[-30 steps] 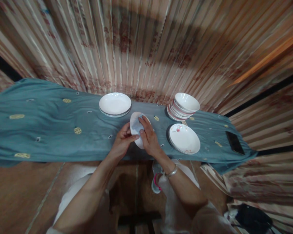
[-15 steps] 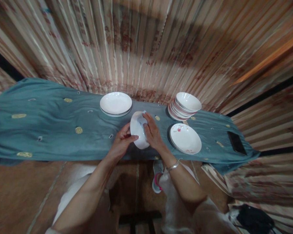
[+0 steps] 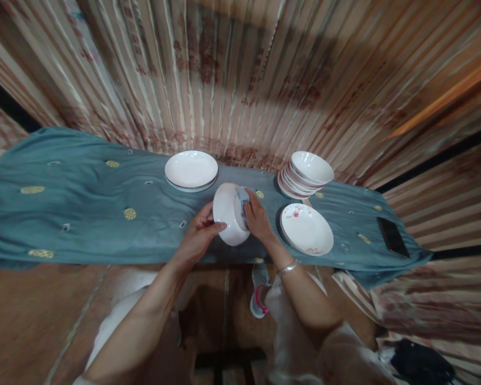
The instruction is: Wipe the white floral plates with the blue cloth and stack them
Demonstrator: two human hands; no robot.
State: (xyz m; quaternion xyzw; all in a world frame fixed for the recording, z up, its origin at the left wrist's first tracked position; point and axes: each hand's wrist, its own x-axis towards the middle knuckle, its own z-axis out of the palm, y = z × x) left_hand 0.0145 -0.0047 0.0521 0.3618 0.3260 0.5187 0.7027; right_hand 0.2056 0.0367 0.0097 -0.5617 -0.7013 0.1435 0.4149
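Observation:
I hold a white bowl [image 3: 226, 220] tilted on its side above the blue-green cloth [image 3: 84, 208]. My left hand [image 3: 196, 238] grips its near rim, thumb on the outer wall. My right hand [image 3: 257, 216] presses a small pale blue cloth [image 3: 242, 200] against the bowl's right side, fingers closed on it. Most of that wiping cloth is hidden between hand and bowl.
A stack of white plates [image 3: 191, 170] lies behind the bowl. At the right a leaning stack of bowls [image 3: 307, 172] stands behind a flower-patterned plate stack [image 3: 307, 229]. A dark phone [image 3: 393, 236] lies at the cloth's right end. Striped curtains hang behind.
The bowl has turned so its outer wall now faces me. My right hand with the wiping cloth has slid from the bowl's inside to its right outer side.

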